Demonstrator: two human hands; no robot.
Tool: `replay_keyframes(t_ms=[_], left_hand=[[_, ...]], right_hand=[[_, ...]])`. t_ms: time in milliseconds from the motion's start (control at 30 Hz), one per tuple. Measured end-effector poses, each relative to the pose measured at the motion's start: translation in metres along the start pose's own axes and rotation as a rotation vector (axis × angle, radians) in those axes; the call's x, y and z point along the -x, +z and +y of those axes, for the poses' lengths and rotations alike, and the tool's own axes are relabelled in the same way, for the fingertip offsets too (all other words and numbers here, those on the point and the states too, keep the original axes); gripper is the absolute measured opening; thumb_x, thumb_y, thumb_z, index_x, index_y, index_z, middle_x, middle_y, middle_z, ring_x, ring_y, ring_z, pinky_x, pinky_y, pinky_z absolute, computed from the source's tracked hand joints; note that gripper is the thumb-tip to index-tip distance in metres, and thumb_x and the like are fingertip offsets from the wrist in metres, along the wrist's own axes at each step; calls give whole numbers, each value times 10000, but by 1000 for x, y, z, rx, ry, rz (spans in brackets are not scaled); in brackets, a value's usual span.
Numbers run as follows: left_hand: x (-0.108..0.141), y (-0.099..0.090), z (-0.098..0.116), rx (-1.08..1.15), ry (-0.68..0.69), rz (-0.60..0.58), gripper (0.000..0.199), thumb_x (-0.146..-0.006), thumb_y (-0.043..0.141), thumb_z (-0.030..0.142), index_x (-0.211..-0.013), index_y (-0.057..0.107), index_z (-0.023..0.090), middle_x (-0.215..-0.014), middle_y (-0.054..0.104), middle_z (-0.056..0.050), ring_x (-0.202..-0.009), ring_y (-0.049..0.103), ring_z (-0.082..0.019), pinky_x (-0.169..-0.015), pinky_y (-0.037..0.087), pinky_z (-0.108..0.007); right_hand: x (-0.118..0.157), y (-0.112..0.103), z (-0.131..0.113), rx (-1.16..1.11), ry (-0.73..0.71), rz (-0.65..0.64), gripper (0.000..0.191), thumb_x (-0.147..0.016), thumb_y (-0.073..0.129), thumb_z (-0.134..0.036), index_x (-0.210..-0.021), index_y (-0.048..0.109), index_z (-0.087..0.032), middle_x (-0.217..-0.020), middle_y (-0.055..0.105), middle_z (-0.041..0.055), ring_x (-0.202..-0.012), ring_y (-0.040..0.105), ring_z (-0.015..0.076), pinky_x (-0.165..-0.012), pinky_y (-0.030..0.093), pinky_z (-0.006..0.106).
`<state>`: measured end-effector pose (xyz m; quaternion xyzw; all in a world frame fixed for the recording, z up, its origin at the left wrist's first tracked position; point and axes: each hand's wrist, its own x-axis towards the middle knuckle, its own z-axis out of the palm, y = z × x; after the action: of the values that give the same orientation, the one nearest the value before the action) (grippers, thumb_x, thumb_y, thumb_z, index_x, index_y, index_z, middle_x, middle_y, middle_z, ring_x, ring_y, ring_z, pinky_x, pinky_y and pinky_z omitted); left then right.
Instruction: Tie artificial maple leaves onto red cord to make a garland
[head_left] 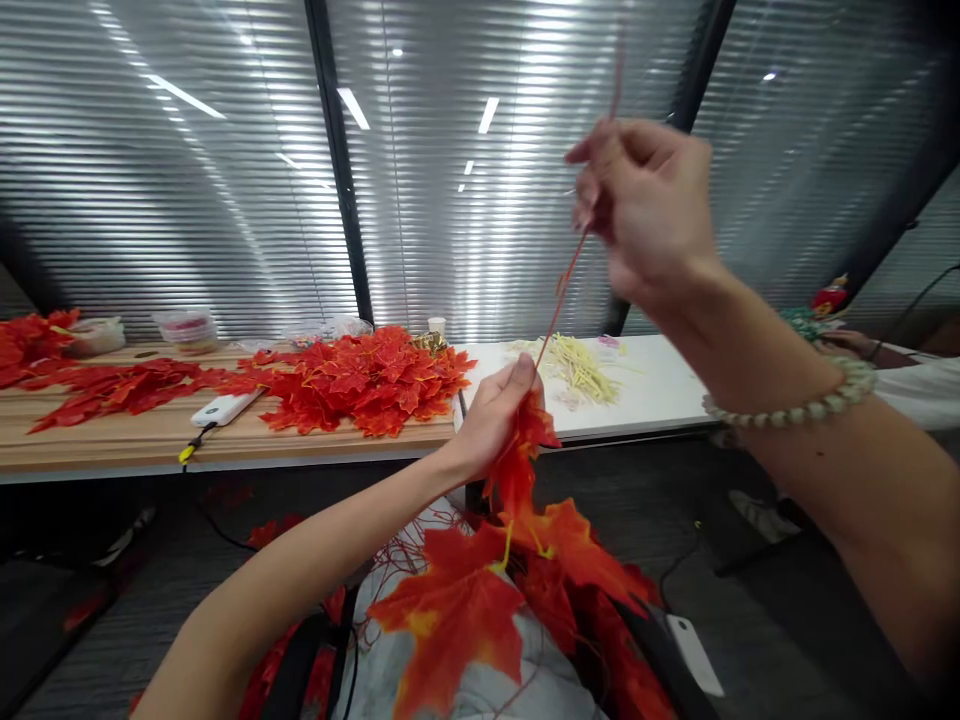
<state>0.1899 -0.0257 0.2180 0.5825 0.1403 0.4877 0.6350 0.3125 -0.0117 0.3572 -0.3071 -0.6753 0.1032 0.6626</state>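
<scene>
My left hand point(491, 420) is closed around the top of a string of red-orange maple leaves point(465, 610), which hangs down over my lap. From that hand a thin red cord point(564, 285) runs up to my right hand point(649, 200), raised at the upper right with its fingers pinched on the cord. The cord continues above the fingers and is blurred there. Loose tangled red cord point(401, 555) lies on my lap beside the leaves.
A wooden table point(150, 445) bears a red leaf pile point(375, 380), a white power strip point(225, 408) and plastic tubs point(186, 328). Yellow strips point(581, 368) lie on a white table point(660, 385). Another person's hand point(847, 343) shows at right. A white power strip point(694, 655) is on the floor.
</scene>
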Motion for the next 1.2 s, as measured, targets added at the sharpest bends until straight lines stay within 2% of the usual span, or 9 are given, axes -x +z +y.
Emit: replay_keyframes(t_ms=[133, 267, 433, 567, 633, 733, 900, 1067, 1200], left_hand=[[14, -9, -13, -46, -29, -25, 457, -778, 452, 588, -592, 390, 175, -445, 339, 73, -369, 319, -53, -402, 308, -197], [25, -12, -11, -187, -58, -80, 405, -697, 611, 517, -607, 446, 158, -503, 400, 61, -441, 356, -52, -451, 291, -195], [44, -17, -11, -309, -279, -195, 274, -607, 737, 341, -654, 555, 141, -586, 509, 32, -527, 435, -72, -523, 339, -198], [56, -22, -23, -183, -426, -106, 248, -654, 699, 365, -702, 607, 140, -650, 571, 3, -570, 494, -92, -567, 377, -208], [58, -23, -30, -94, -421, -27, 244, -674, 686, 367, -765, 626, 148, -724, 599, -14, -618, 522, -101, -601, 393, -206], [57, -23, -38, 23, -361, -1, 229, -709, 662, 359, -827, 632, 165, -810, 595, -20, -691, 531, -104, -652, 402, -196], [53, -26, -45, 67, -252, -13, 353, -733, 598, 466, -616, 525, 142, -827, 557, -31, -666, 476, -99, -633, 379, -193], [63, -29, -51, -229, -281, -60, 436, -766, 479, 566, -602, 471, 162, -610, 483, 5, -536, 382, -105, -536, 311, -223], [77, -33, -63, -426, -252, -74, 426, -801, 447, 533, -596, 483, 160, -588, 451, 13, -558, 383, -112, -556, 301, -234]], right_hand=[[-16, -15, 2, -68, 23, 72, 227, -837, 489, -363, -674, 514, -207, -578, 371, -10, -494, 335, 90, -479, 293, 240], [-18, -23, 9, -8, 65, 71, 208, -842, 470, -374, -709, 518, -221, -588, 388, -8, -518, 340, 94, -498, 307, 230], [-26, -28, 24, 96, 83, 129, 240, -827, 454, -462, -743, 487, -239, -575, 400, -10, -524, 327, 106, -494, 288, 235], [-29, -32, 36, 81, 61, 158, 278, -791, 476, -506, -710, 468, -241, -595, 405, -12, -498, 303, 99, -486, 274, 251], [-29, -33, 42, 67, 68, 144, 309, -761, 506, -544, -704, 468, -242, -609, 418, -10, -495, 306, 95, -493, 281, 258], [-29, -35, 49, 58, 84, 138, 379, -705, 539, -620, -707, 477, -246, -605, 439, -10, -495, 319, 91, -488, 282, 260], [-32, -36, 57, 19, 65, 183, 430, -631, 573, -671, -675, 498, -249, -575, 424, -18, -485, 322, 87, -473, 268, 267], [-42, -46, 66, 81, 70, 248, 483, -616, 520, -733, -684, 486, -256, -634, 493, 5, -501, 303, 89, -482, 267, 268], [-59, -70, 79, 177, 123, 384, 400, -768, 429, -636, -704, 454, -242, -688, 520, 33, -486, 286, 78, -469, 255, 259]])
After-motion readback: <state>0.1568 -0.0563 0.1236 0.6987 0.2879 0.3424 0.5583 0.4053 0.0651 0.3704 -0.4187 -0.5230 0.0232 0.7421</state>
